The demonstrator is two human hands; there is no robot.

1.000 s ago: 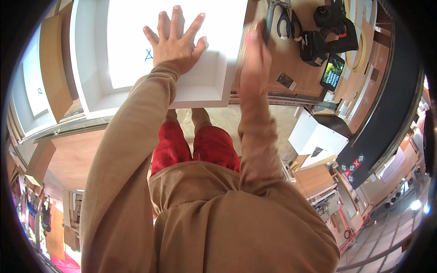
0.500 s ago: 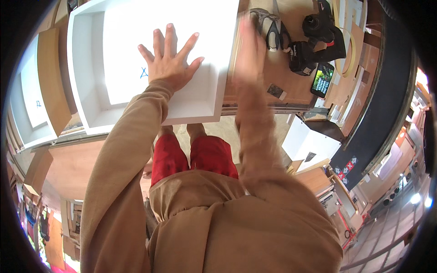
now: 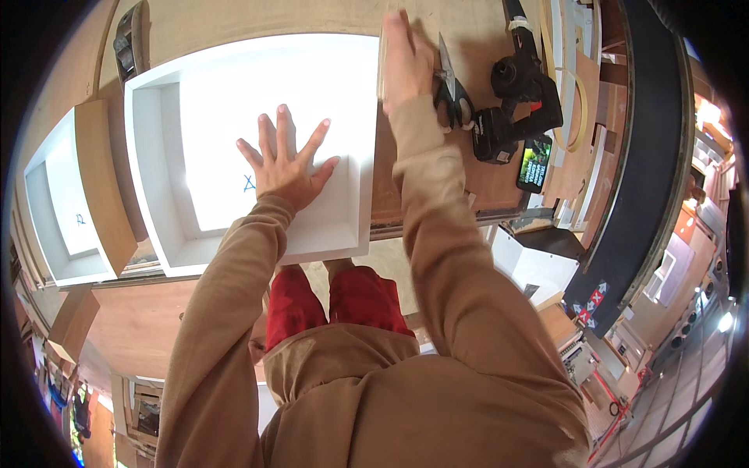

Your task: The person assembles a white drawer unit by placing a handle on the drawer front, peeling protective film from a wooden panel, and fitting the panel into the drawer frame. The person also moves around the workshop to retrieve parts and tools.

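My left hand (image 3: 285,160) lies flat with fingers spread on the bright floor of a shallow white drawer-like box (image 3: 156,253), beside a blue pen mark. At the box's far right corner, my right hand (image 3: 407,62) is set against the outer side wall, fingers stretched away from me and close together. A thin tan flat piece (image 3: 381,70) shows between that palm and the wall; its kind is hard to make out, and my hand hides most of it. Black-handled scissors (image 3: 452,101) lie just right of this hand.
Right of the scissors lie a black cordless power tool (image 3: 511,93) and a lit phone (image 3: 534,164). A second white box (image 3: 47,187) with a tan front stands at left. A dark hand plane-like tool (image 3: 131,39) is at the far left. The workbench's near edge (image 3: 390,228) runs before my legs.
My right hand, blurred earlier, is now clearer and farther along the box's right side. The whole view has shifted, so the box appears lower. My left hand stays spread in the box.
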